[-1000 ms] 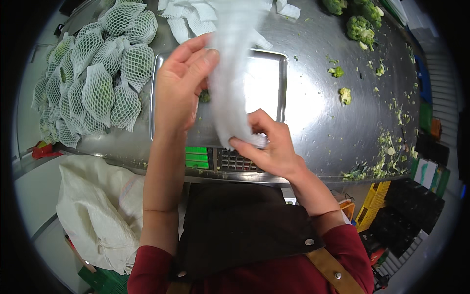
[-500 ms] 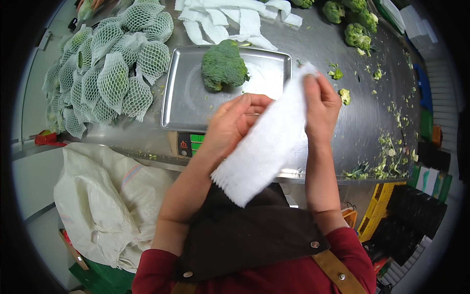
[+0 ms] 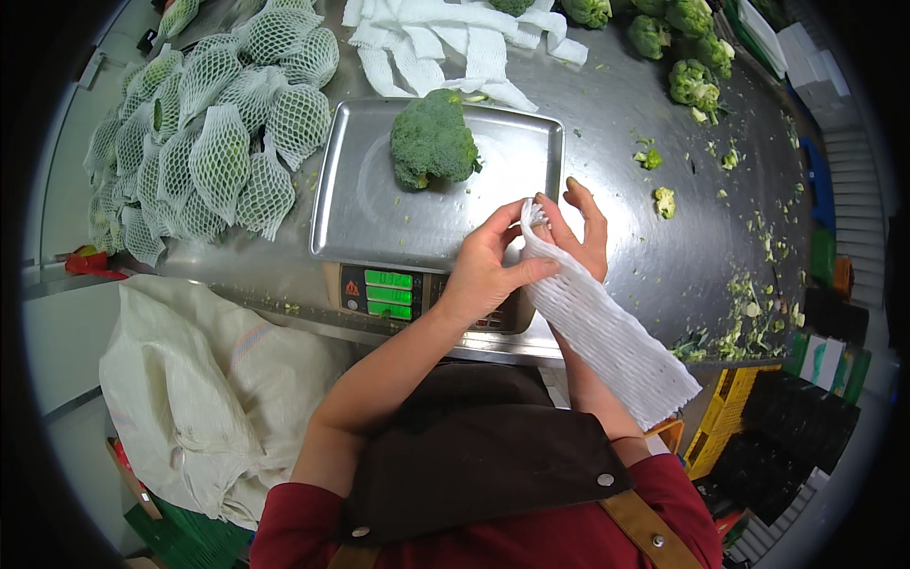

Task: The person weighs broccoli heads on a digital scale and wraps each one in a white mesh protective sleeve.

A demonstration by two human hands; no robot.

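A white foam net sleeve hangs slantwise between my hands, just in front of the scale. My left hand is closed on its upper end, thumb pressed on the mesh. At the sleeve's mouth, my right hand has one finger against the edge and another raised; the sleeve hides part of this hand and drapes over the right forearm. A bare broccoli head lies on the metal weighing tray. Below the tray, the scale's green display is lit.
Netted broccoli heads are piled at the left. Flat white sleeves lie behind the tray, with several bare broccoli heads at the far right. Trimmings litter the right of the steel table. A white woven sack sits front left.
The sleeve has swung, so its loose end now points to the lower right instead of lower left. My hands have come together at its upper end, and the scale display is uncovered.
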